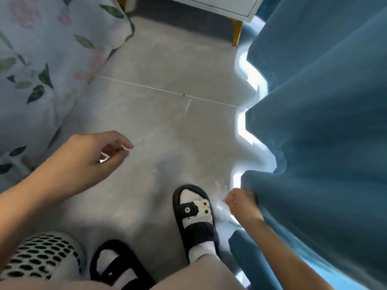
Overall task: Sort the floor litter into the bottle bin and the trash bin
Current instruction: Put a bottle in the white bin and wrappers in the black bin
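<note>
Right hand [243,203] curls round a blurred clear plastic item [223,209], just beside the curtain [314,122] and right slipper [194,208]; left hand [92,153] hangs loose, holding nothing; strap writing unreadable

Bed [37,59] left — curtain [324,122] right

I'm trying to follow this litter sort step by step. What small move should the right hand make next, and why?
Probably lift the right hand up and away from the blue curtain. Its fingers are curled down by the floor beside the sandal, apparently on something clear and blurred, perhaps a bottle. The left hand hangs open and holds nothing. No bin is clearly identifiable yet.
</note>
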### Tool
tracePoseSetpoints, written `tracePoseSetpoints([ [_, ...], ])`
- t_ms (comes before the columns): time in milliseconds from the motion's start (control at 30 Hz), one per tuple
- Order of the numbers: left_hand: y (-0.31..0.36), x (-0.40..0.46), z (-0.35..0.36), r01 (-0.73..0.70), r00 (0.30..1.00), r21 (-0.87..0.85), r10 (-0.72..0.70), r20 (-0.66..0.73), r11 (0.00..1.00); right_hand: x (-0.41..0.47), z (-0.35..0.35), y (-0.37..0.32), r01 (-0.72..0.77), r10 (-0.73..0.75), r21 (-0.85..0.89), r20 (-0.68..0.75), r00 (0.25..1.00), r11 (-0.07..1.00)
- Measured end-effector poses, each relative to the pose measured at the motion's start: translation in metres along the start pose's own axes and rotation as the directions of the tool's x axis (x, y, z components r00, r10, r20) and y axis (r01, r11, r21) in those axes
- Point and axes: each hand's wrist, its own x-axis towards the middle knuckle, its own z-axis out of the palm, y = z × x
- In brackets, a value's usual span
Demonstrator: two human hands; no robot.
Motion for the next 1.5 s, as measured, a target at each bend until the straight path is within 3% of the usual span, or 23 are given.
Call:
tracePoseSetpoints([
  [100, 0.007, -0.015, -0.02, 0.024, 0.999, -0.034, -0.024, -0.024, 0.999, -0.003, -0.032, -0.056, 0.062, -0.024, 0.364, -0.108, 0.994, 0.929],
  [200, 0.014, -0.036, -0.042, 0.088, 0.994, -0.123, -0.096, -0.059, 0.989, -0.021, -0.068, -0.122, 0.105, -0.127, 0.726, -0.025, 0.992, 0.68],
  [267, 0.017, -0.053, -0.056, 0.141, 0.981, -0.227, -0.166, -0.099, 0.964, -0.039, -0.088, -0.169, 0.112, -0.257, 0.817, 0.045, 0.965, 0.566],
  [333, 0.019, -0.072, -0.071, 0.178, 0.959, -0.374, -0.246, -0.141, 0.91, -0.064, -0.109, -0.215, 0.172, -0.406, 0.825, 0.075, 0.911, 0.538],
  [400, 0.021, -0.093, -0.083, 0.2, 0.927, -0.572, -0.342, -0.151, 0.795, -0.092, -0.126, -0.256, 0.25, -0.545, 0.821, 0.086, 0.834, 0.513],
  [500, 0.023, -0.124, -0.097, 0.201, 0.862, -0.849, -0.5, -0.083, 0.488, -0.141, -0.145, -0.31, 0.366, -0.706, 0.784, 0.126, 0.696, 0.501],
  [600, 0.023, -0.16, -0.109, 0.141, 0.837, -0.972, -0.547, 0.016, 0.187, -0.183, -0.152, -0.349, 0.56, -0.823, 0.653, 0.181, 0.538, 0.51],
  [667, 0.021, -0.184, -0.115, 0.061, 0.826, -0.994, -0.563, -0.003, 0.095, -0.203, -0.151, -0.367, 0.668, -0.851, 0.549, 0.176, 0.494, 0.502],
  [833, 0.017, -0.257, -0.129, -0.134, 0.739, -0.984, -0.65, -0.179, 0.118, -0.268, -0.113, -0.399, 0.795, -0.887, 0.394, 0.183, 0.425, 0.462],
  [933, 0.009, -0.31, -0.127, -0.208, 0.668, -0.954, -0.682, -0.3, 0.216, -0.314, -0.071, -0.413, 0.847, -0.906, 0.333, 0.235, 0.352, 0.415],
  [1033, -0.001, -0.366, -0.114, -0.229, 0.536, -0.92, -0.747, -0.393, 0.319, -0.355, -0.03, -0.421, 0.879, -0.917, 0.318, 0.301, 0.263, 0.357],
  [1100, -0.008, -0.399, -0.104, -0.239, 0.461, -0.916, -0.793, -0.398, 0.321, -0.377, -0.006, -0.421, 0.819, -0.892, 0.417, 0.39, 0.23, 0.394],
  [1267, -0.024, -0.462, -0.065, -0.226, 0.348, -0.94, -0.88, -0.324, 0.257, -0.412, 0.049, -0.402, 0.626, -0.754, 0.52, 0.633, 0.174, 0.581],
  [1400, -0.04, -0.49, -0.023, -0.134, 0.22, -0.962, -0.939, -0.264, 0.239, -0.413, 0.072, -0.389, 0.791, -0.674, 0.349, 0.731, 0.106, 0.503],
  [1500, -0.065, -0.517, 0.016, 0.064, 0.124, -0.967, -0.963, -0.238, 0.247, -0.398, 0.077, -0.384, 0.892, -0.64, 0.17, 0.752, 0.157, 0.419],
])
